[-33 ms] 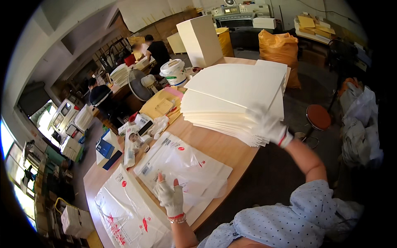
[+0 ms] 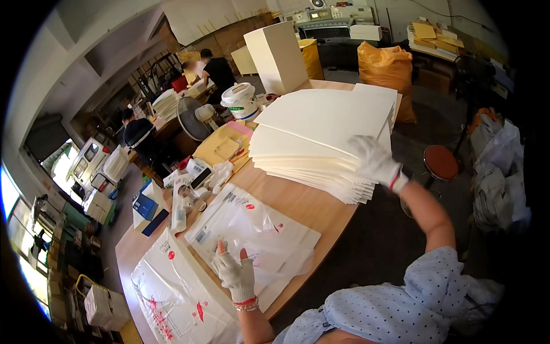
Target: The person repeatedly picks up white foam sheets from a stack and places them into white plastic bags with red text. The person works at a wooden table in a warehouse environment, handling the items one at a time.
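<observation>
My right hand (image 2: 376, 163), in a white knit glove with a red cuff band, rests over the near right edge of a fanned stack of cream-white paper sheets (image 2: 321, 117). Its fingers are stretched out and slightly blurred. My left hand (image 2: 236, 274), gloved with bare fingertips showing, is held with thumb and finger apart above printed clear plastic bags. It grips nothing. One flat bag (image 2: 252, 213) lies beyond it with red marks. Another bag (image 2: 177, 286), printed with red figures, covers pale contents to the left of my left hand.
Farther along the table (image 2: 275, 186) are tan papers (image 2: 215, 143), a white bucket (image 2: 240, 102) and a tall cream paper stack (image 2: 277, 57). A blue-and-white box (image 2: 150, 206) sits at the left edge. A round stool (image 2: 441, 162) and an orange sack (image 2: 385, 66) stand right. Two people work behind.
My right hand has shifted slightly up and to the right over the stack's edge, and is less blurred. My left hand stays in place.
</observation>
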Available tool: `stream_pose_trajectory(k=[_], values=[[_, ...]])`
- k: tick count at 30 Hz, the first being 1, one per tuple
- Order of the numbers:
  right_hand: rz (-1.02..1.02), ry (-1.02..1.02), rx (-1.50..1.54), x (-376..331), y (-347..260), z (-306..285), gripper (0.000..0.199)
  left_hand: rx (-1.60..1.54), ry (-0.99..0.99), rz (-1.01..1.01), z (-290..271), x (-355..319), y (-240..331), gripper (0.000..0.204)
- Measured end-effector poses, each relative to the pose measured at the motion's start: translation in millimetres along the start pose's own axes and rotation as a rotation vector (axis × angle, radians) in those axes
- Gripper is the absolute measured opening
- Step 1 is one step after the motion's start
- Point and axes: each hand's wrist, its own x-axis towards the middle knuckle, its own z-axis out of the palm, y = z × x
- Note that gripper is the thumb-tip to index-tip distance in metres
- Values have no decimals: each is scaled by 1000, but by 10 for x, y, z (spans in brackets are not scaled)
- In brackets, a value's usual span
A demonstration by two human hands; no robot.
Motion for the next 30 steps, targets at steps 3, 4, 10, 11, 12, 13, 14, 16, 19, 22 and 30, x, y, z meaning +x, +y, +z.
stream_pose_trajectory(k=[3, 4, 10, 11, 12, 13, 14, 16, 19, 22, 30], values=[[307, -247, -64, 50, 751, -544, 26, -312, -77, 54, 65, -136, 422, 50], [389, -308, 2, 44, 936, -591, 25, -515, -191, 74, 189, -184, 517, 47], [139, -214, 104, 221, 288, -620, 21, -1562, -867, -529, 1035, -154, 1546, 24], [-23, -139, 75, 207, -30, -670, 20, -1957, -915, -823, 1081, -74, 1706, 26], [-241, -131, -209, 211, -411, -763, 20, -1911, -946, -933, 1082, 1, 1680, 31], [-265, -201, 94, 230, -615, -918, 23, -1867, -978, -1045, 1068, 67, 1603, 38], [-257, -293, 416, 220, -806, -1095, 25, -1820, -1031, -1161, 1115, 115, 1514, 45], [-138, -371, 735, 86, -829, -1320, 26, -1545, -1027, -953, 884, -4, 1303, 42], [664, -136, 748, -879, 27, -1224, 24, -1289, -1130, -681, 126, 268, 1374, 38], [994, -81, 803, -1476, 12, -677, 25, -1041, -1119, -415, -51, 107, 1419, 39], [1121, 324, 1079, -980, -1670, 529, 24, -101, -996, 349, 424, -898, 1556, 69]])
